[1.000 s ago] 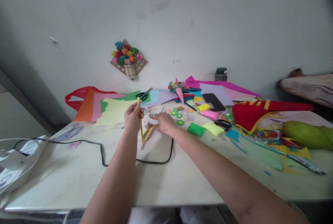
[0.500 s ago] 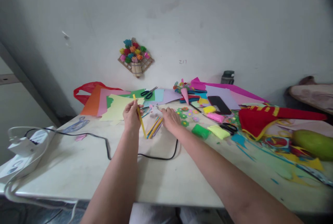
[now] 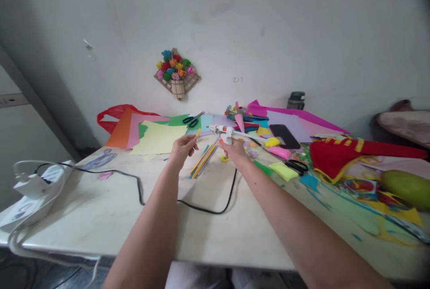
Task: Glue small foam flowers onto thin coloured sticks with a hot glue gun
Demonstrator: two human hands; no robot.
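My left hand (image 3: 183, 149) pinches a yellow paper stick (image 3: 198, 133), whose tip shows past the fingertips; the rest is hidden by the fingers. My right hand (image 3: 234, 151) is wrapped around a white hot glue gun (image 3: 218, 129), its nozzle pointing left toward the yellow stick. A long pale glue stick (image 3: 249, 136) sticks out behind the gun. Between and below the hands, a bundle of thin coloured paper sticks (image 3: 203, 162) in yellow, blue and purple lies on the table.
Coloured paper sheets (image 3: 157, 137) and black-handled scissors (image 3: 192, 121) lie at the back. On the right are a phone (image 3: 284, 136), another pair of scissors (image 3: 297, 166), clay packets (image 3: 283, 170) and red cloth (image 3: 331, 159). A black cord (image 3: 208, 211) crosses the table from a power strip (image 3: 32, 201).
My right hand has picked up the glue gun and raised it from the table. My left hand has moved right and turned the yellow stick, so less of it shows.
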